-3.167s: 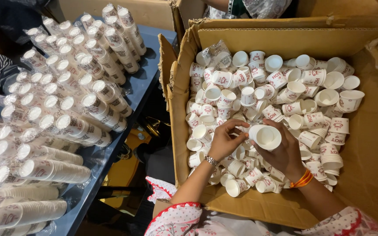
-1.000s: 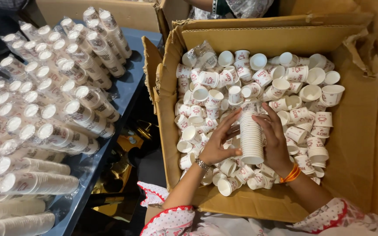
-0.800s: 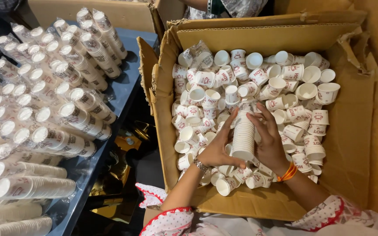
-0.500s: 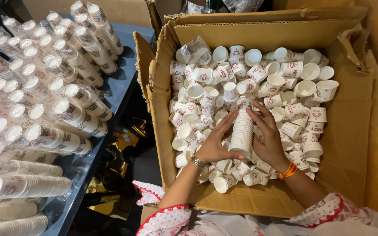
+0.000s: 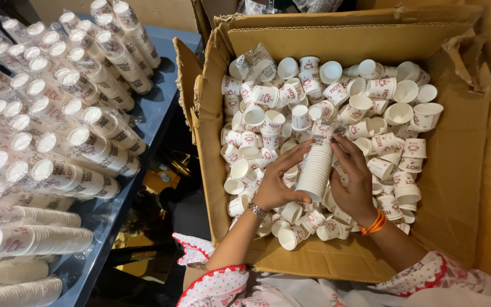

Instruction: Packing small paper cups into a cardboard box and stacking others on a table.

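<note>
Both hands, left hand [image 5: 274, 185] and right hand [image 5: 352, 182], clamp fingers around one nested cup stack [image 5: 315, 170]. Many wrapped stacks [image 5: 75, 142] lie finished on the table [image 5: 154, 108] (loose cups [image 5: 370, 108] fill the cardboard box [image 5: 456, 187]), so plenty seems left.

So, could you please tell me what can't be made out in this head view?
- Stack of nested cups: how many cups; too small to count.
- Cardboard box: floor, buried under loose cups.
- Left hand palm, turned away.
- Wrapped cup sleeves: cut off by the left edge.

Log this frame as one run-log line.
left hand: grips stack of paper cups | right hand: steadies the stack | place: over loose cups in cardboard box | side: wrapped cup stacks on table
</note>
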